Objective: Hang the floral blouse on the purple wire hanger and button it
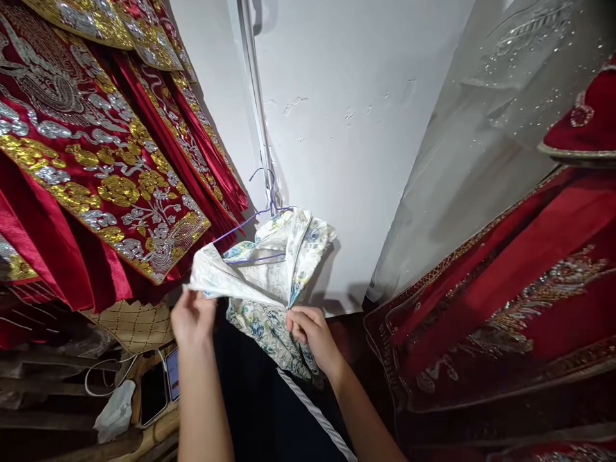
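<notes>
A white garment with a blue floral print hangs on a thin purple wire hanger in front of a white wall. My left hand pinches the garment's left shoulder edge, fingers closed on the cloth. My right hand grips the front opening of the garment lower down on the right, fingers curled on the fabric. Both forearms reach up from the bottom of the view.
Red robes with gold and silver embroidery hang at the left, more red embroidered cloth at the right under clear plastic sheet. A white pipe runs up the wall. Phones and a white cable lie lower left.
</notes>
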Action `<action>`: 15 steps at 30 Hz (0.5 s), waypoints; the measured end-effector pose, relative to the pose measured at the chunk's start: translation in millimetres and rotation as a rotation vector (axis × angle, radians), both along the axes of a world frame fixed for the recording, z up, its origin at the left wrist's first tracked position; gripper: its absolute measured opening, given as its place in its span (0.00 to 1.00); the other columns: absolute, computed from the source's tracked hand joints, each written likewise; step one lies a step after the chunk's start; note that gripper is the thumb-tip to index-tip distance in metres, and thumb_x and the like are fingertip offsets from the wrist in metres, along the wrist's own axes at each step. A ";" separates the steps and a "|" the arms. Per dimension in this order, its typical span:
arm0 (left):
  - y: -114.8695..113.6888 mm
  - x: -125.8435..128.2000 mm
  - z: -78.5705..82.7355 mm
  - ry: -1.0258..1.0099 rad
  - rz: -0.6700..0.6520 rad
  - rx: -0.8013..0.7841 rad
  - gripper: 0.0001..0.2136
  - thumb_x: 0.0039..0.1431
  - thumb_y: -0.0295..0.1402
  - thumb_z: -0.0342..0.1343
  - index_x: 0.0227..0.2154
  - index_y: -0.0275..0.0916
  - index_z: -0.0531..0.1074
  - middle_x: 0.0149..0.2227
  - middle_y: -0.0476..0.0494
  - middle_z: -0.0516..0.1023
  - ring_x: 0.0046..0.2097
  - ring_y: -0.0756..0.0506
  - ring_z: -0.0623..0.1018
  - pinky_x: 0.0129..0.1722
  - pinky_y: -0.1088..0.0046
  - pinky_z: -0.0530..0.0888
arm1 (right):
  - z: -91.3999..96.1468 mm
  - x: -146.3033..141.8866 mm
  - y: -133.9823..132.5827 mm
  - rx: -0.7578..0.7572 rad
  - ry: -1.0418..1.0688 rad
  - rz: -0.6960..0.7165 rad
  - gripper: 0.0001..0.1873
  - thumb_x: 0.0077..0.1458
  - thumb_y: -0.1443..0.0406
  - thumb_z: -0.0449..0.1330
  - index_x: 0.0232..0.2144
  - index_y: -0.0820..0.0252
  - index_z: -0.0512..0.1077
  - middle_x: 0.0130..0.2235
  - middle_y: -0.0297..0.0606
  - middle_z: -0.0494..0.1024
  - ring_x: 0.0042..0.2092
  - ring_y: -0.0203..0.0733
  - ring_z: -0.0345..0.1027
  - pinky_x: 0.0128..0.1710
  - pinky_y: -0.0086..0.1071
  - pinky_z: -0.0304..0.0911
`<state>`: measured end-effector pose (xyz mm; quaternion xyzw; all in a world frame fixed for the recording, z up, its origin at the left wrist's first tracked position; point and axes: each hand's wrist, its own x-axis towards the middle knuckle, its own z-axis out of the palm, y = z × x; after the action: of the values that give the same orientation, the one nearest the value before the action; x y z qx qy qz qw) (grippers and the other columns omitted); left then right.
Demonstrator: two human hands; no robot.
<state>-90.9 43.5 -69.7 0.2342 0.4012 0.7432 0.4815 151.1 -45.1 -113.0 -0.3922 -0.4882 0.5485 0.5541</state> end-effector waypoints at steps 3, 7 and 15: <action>-25.8 26.2 -54.5 -0.025 -0.066 -0.111 0.06 0.57 0.36 0.59 0.30 0.39 0.72 0.29 0.47 0.77 0.35 0.49 0.77 0.40 0.73 0.74 | -1.8 3.2 -11.5 -0.014 0.011 0.039 0.20 0.60 0.58 0.55 0.19 0.60 0.70 0.14 0.28 0.57 0.19 0.32 0.46 0.24 0.31 0.45; -52.3 64.2 -82.0 0.258 -0.328 -0.129 0.10 0.51 0.37 0.66 0.30 0.34 0.77 0.29 0.45 0.79 0.34 0.47 0.77 0.41 0.71 0.74 | -12.5 25.3 -13.0 -0.140 -0.117 0.163 0.20 0.57 0.59 0.55 0.16 0.60 0.70 0.13 0.30 0.60 0.17 0.32 0.48 0.21 0.30 0.45; -94.8 105.8 -20.9 0.152 -0.510 0.175 0.13 0.62 0.44 0.58 0.36 0.38 0.74 0.46 0.40 0.79 0.48 0.41 0.77 0.49 0.67 0.72 | -30.8 46.9 -15.5 -0.264 -0.325 -0.090 0.21 0.53 0.51 0.63 0.18 0.58 0.73 0.21 0.37 0.73 0.27 0.41 0.67 0.28 0.32 0.63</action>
<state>15.0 -51.3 -90.6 0.4235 0.2984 0.6101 0.5994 198.0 -60.6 -143.7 -0.5661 -0.4770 0.5118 0.4359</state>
